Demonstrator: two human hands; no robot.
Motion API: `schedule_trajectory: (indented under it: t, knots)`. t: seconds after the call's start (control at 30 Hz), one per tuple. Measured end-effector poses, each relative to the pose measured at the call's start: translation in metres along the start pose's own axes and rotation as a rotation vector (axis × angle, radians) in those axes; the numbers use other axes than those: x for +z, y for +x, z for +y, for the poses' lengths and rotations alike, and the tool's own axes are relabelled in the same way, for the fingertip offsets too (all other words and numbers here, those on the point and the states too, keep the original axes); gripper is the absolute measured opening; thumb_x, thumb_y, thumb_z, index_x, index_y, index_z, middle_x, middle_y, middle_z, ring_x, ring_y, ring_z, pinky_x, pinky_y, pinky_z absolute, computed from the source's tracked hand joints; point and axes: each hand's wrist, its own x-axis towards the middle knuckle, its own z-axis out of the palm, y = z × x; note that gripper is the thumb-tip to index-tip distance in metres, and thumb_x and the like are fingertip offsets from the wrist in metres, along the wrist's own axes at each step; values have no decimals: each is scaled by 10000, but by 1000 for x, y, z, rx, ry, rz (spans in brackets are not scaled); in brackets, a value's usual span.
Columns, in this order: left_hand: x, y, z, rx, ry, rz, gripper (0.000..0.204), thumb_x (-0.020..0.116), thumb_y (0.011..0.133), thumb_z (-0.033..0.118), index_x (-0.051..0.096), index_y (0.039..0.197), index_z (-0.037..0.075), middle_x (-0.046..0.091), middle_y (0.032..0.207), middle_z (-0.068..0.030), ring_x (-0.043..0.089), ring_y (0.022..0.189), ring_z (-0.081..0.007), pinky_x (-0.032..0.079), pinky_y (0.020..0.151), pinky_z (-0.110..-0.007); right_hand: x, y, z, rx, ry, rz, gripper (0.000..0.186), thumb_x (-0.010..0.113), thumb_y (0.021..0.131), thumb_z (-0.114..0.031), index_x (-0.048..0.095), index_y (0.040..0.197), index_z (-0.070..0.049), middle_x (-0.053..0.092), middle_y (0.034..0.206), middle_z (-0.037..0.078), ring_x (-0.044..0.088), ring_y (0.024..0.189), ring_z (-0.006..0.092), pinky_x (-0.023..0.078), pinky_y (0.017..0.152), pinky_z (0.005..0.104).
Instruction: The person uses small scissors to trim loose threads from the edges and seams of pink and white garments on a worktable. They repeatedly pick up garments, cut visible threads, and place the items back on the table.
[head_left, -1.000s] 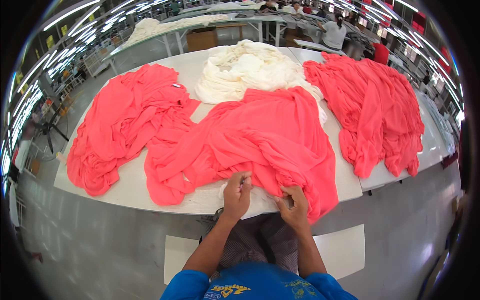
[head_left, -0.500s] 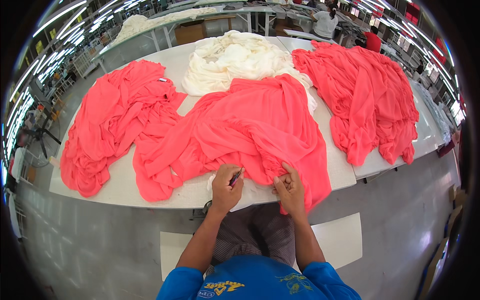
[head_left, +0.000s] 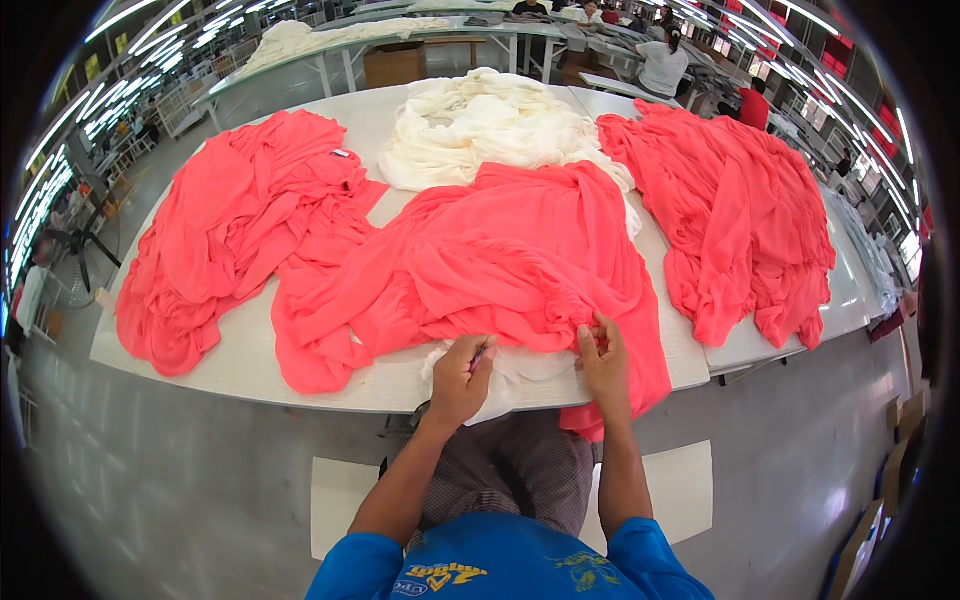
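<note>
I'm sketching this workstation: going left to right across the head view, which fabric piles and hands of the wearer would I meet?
Left coral pile → left hand → right hand → right coral pile.

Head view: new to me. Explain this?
No robot here: a person works bare-handed, seen by a fisheye camera worn on the head, looking down, so straight edges bend. On the white table lie a left coral heap, a middle coral heap, a right coral heap and, behind the middle one, a cream heap, all cloth. The left hand holds a small purple item. The right hand has its fingers at the middle heap's edge; whether they pinch it is unclear.
</note>
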Motion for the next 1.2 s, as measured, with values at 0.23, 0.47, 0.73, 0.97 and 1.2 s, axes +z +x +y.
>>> schedule_trajectory:
  t: [0.23, 0.47, 0.73, 0.97, 1.2]
  knots:
    - [0, 2, 5, 18, 27, -8, 100, 597, 877, 49, 618, 958, -5, 572, 718, -59, 488, 619, -97, 415, 584, -251, -1, 15, 10, -132, -225, -49, 325, 670, 863, -105, 587, 1145, 32, 514, 711, -16, 442, 586, 45, 372, 523, 199]
    - [-3, 1, 4, -45, -14, -58, 150, 574, 913, 99, 601, 1006, -16, 625, 770, -58, 529, 633, -85, 438, 601, -237, -4, 10, 17, -160, -144, -35, 200, 637, 876, -92, 618, 1041, 21, 505, 688, -17, 437, 599, 50, 365, 537, 209]
    - [-30, 5, 23, -275, -774, 411, 173, 549, 947, 129, 530, 1071, 10, 630, 785, -68, 527, 604, -96, 442, 568, -242, -8, 7, 5, -32, -101, 2, 151, 563, 943, -149, 581, 889, -9, 527, 671, -13, 473, 562, 59, 380, 515, 213]
    - [-98, 15, -23, -293, -18, 399, 311, 673, 866, 151, 558, 1098, -21, 614, 942, -55, 548, 687, -94, 459, 622, -239, -16, 11, 17, -73, 230, -26, 137, 524, 976, -180, 545, 982, -45, 532, 712, -12, 458, 588, 41, 353, 510, 182]
    - [-90, 19, -29, -293, 252, 183, 358, 727, 774, 77, 591, 1082, -45, 629, 1036, -108, 581, 975, -144, 457, 869, -273, -13, 13, 22, -136, 471, -29, 160, 497, 987, -172, 525, 1019, -17, 569, 784, 16, 483, 625, 65, 420, 596, 206]
